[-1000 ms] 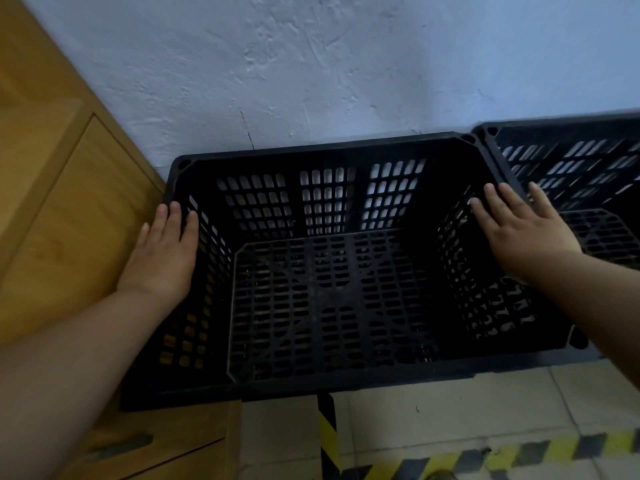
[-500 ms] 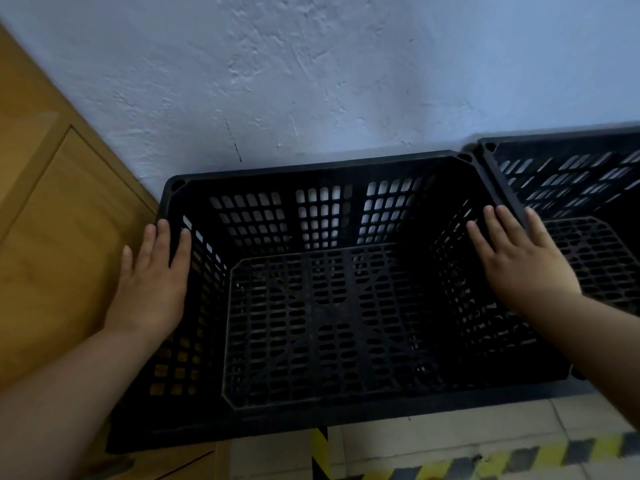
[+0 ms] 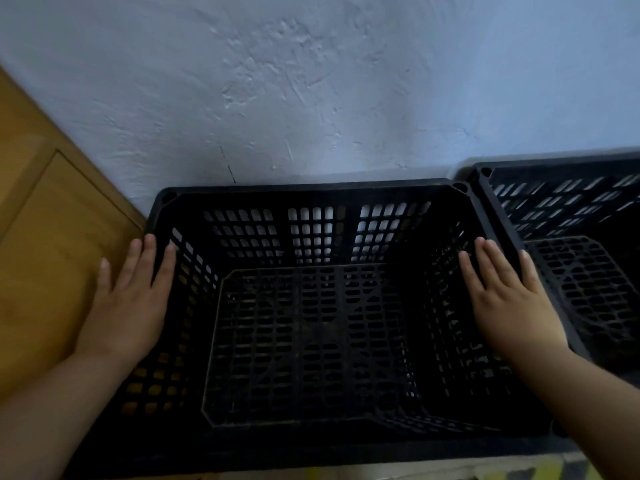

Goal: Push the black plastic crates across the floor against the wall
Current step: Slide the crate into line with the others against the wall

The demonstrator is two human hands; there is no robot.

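Observation:
A black slotted plastic crate [image 3: 311, 187] stands on the floor with its far rim against the pale blue wall [image 3: 311, 81]. My left hand [image 3: 128, 306] lies flat on its left rim, fingers stretched out and apart, some outside the rim and one inside. On the right rim rests my right hand [image 3: 509, 303], also flat, its fingers spread over both sides of the rim. Neither hand curls around anything. A second black crate [image 3: 554, 166] stands to the right, touching the first and also at the wall.
A wooden cabinet [image 3: 45, 237] runs along the left side, close beside the first crate and my left hand. A strip of pale tiled floor with yellow and black tape [image 3: 547, 469] shows at the bottom edge.
The crate and both hands sit lower and larger in view, and less floor shows below the crate. Both hands have stayed flat on the side rims.

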